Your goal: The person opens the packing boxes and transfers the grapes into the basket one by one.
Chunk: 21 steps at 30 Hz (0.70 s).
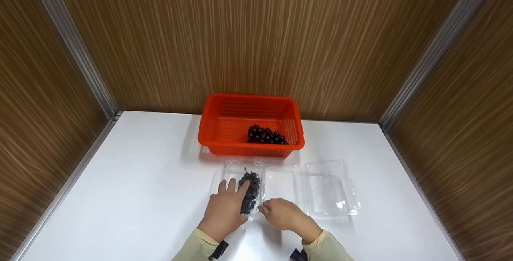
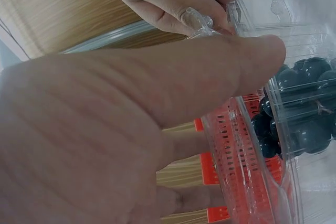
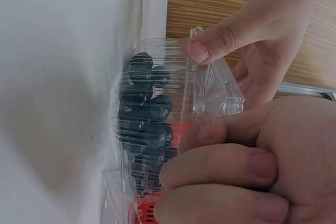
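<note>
A clear plastic clamshell box (image 1: 230, 168) lies in front of the basket, with a bunch of dark grapes (image 1: 249, 189) inside. My left hand (image 1: 225, 211) rests over its left side, fingers spread and fairly straight across the top. The left thumb (image 2: 252, 62) lies along the box's near end, and in the right wrist view its tip presses the rim (image 3: 198, 90). At the near right corner my right hand (image 1: 282, 214) pinches the box's rim between thumb and curled fingers. Clear plastic stands above the rim, between the two hands.
An orange-red basket (image 1: 206, 132) stands behind the box and holds another bunch of dark grapes (image 1: 265, 134). To the right lies another clear clamshell (image 1: 330, 189), spread open flat. Wood-grain panels (image 1: 256, 32) enclose the white table (image 1: 132, 181) at the back and sides.
</note>
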{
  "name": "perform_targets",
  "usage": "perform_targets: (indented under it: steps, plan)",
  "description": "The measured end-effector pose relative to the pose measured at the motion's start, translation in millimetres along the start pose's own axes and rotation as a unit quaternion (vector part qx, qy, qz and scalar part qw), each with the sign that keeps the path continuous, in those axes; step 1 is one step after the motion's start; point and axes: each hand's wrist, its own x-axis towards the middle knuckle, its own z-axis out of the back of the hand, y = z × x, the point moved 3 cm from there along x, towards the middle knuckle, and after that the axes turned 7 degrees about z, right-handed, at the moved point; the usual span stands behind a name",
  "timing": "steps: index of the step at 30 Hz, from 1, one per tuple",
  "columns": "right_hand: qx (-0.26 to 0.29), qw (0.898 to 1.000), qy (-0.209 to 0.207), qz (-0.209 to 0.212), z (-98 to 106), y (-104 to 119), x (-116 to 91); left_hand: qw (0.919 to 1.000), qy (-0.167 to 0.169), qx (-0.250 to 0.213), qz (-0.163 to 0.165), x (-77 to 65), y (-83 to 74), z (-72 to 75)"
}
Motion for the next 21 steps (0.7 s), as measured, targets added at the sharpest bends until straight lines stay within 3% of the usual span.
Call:
perform_targets:
  steps: [12,21]
  plan:
    - [-0.005,1.000,0.008,-0.017,-1.0,-0.3,-0.1,1.0000,-0.008,-0.001,0.001,-1.5,-2.5,0.6]
    - [0.001,1.000,0.009,-0.018,-0.7,-1.2,-0.7,0.9995,-0.011,0.030,0.000,-1.3,-4.4,0.1]
